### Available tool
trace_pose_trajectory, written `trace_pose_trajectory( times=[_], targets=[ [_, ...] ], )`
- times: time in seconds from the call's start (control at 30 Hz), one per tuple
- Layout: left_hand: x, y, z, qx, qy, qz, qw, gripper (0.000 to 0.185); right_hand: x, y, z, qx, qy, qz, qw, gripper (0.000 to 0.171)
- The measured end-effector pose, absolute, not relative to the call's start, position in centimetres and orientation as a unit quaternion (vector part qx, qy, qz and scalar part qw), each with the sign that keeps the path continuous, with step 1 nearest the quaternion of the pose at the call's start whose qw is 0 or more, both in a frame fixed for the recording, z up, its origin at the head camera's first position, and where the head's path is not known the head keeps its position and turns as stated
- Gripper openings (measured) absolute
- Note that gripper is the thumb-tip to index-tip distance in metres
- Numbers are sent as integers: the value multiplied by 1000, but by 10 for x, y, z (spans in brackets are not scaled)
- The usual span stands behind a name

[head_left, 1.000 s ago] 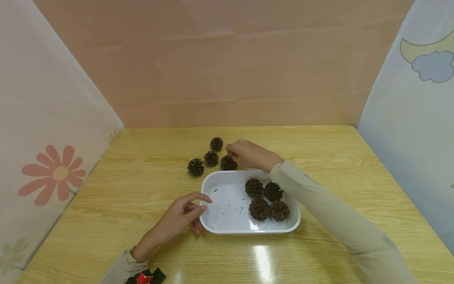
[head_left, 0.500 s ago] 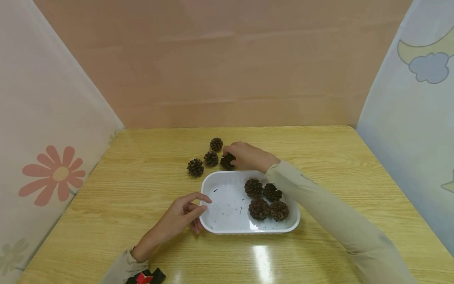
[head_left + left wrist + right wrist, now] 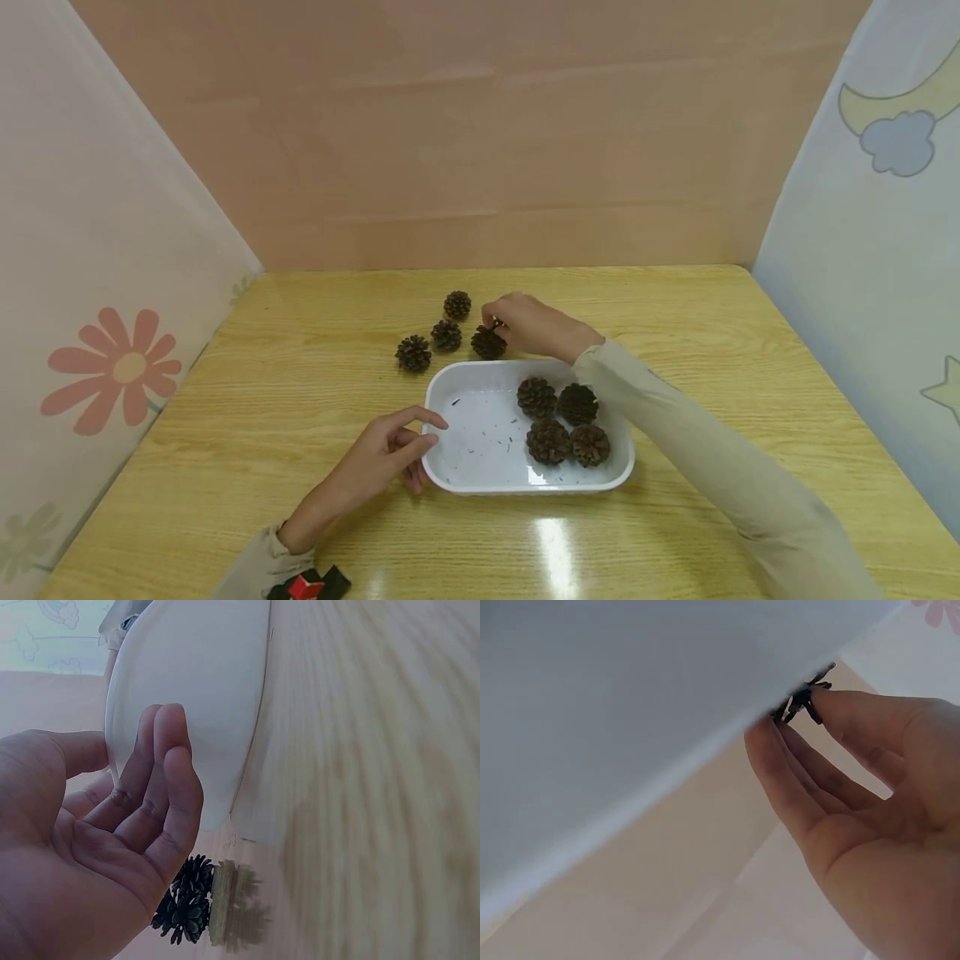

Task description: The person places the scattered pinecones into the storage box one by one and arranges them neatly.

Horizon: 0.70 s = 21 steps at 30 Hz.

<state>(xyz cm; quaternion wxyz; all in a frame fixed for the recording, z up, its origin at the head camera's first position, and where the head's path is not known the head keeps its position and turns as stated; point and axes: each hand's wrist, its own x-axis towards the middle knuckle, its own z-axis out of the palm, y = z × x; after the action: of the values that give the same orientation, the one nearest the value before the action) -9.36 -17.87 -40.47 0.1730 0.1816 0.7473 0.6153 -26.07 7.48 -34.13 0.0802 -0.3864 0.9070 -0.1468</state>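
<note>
My right hand (image 3: 534, 327) pinches a brown pine cone (image 3: 489, 342) just behind the tray's far rim. Dark scales of this pine cone (image 3: 801, 703) show between thumb and fingertips in the right wrist view; the tray wall hides the rest. At the left end of the white tray (image 3: 480, 490), my left hand (image 3: 378, 454) holds the rim, with index finger and thumb over the edge and the other fingers bent along the outer wall (image 3: 210, 697). Inside, on the right half, sit several pine cones (image 3: 549, 442) grouped together.
Three loose pine cones lie on the wooden table (image 3: 300, 375) behind the tray: one near its far left corner (image 3: 413, 354), another (image 3: 446, 336) beside it, and a third (image 3: 457, 305) farther back. Small dark scraps dot the tray floor. Walls of cloth surround the table.
The right hand reaches in toward the pine cone, then moves slightly right with it, widening the gap to the loose ones. My left hand and the tray stay put.
</note>
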Motion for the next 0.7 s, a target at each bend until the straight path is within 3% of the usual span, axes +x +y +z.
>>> trace_pose_trajectory(
  times=[0.7],
  targets=[
    [-95,-179,-406,183,745,618,173,34,-237,99,-309,-410,886,-215,-28,9]
  ],
)
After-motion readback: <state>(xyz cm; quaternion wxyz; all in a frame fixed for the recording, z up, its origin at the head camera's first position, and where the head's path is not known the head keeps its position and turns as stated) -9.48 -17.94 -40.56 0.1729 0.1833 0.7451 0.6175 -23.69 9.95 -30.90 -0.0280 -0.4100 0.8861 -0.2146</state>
